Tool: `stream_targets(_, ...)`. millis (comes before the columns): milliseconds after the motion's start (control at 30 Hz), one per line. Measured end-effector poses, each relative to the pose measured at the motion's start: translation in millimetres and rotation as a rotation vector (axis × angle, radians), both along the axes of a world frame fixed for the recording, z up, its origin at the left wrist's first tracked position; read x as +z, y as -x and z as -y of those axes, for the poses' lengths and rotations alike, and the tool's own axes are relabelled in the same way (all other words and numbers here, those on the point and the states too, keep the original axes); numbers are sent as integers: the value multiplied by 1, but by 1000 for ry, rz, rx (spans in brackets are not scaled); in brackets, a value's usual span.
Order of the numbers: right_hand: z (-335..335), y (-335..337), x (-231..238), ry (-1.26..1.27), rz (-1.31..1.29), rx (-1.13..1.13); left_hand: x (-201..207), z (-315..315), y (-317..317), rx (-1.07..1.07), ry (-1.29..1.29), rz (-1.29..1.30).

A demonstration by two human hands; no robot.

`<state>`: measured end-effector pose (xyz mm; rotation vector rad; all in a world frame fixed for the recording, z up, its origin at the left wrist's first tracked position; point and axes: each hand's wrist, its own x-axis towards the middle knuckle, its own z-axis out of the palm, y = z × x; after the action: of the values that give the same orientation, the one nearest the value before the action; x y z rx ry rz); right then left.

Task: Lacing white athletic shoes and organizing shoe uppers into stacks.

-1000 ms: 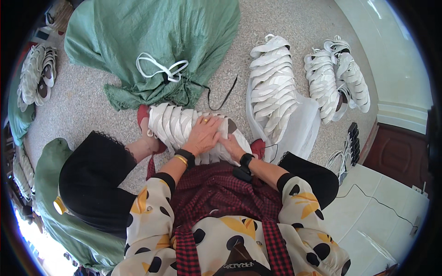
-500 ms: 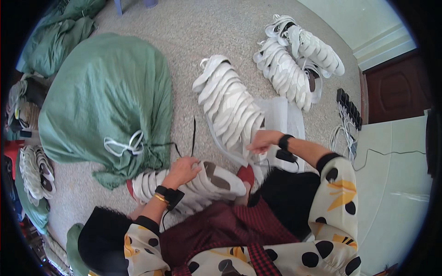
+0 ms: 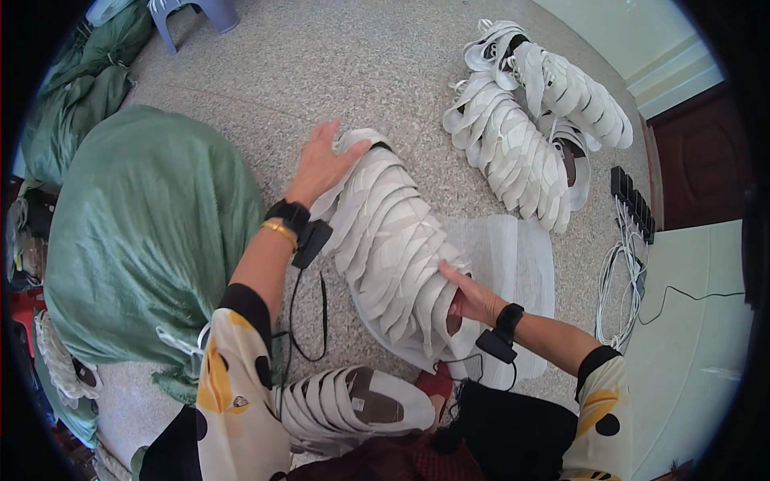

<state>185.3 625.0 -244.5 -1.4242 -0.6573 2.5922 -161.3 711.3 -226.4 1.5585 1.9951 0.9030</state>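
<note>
A long nested stack of white shoe uppers (image 3: 393, 232) lies slantwise on the floor in front of me. At its far end is my left hand (image 3: 322, 164), fingers stretched out and the thumb against the end upper. My right hand (image 3: 473, 301) grips the near end, thumb on the outside and fingers tucked into the dark opening. Beneath and to the right of this stack spreads a thin white sheet (image 3: 525, 280). A second stack of shoe uppers (image 3: 337, 405) lies close to my lap, its brown insole side showing, partly hidden by my left sleeve.
On the left bulges a big green sack (image 3: 152, 240) with a white tie. More stacked uppers (image 3: 513, 144) lie at the far right. A black power strip (image 3: 632, 204) with coiled white cables sits by the wall. A blue-purple stool (image 3: 196, 18) stands at the back.
My left hand has left the stack by my lap and reached to the far end of the middle stack. My right hand has taken hold of its near end.
</note>
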Motion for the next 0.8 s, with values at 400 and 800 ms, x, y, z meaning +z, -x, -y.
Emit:
stream_targets(400, -9, 0, -7, 63, -92, -5, -33, 13, -7, -82, 345, 279)
stream_targets(800, 73, 40, 95, -266, 112, 357, 80, 224, 30, 206, 101, 949)
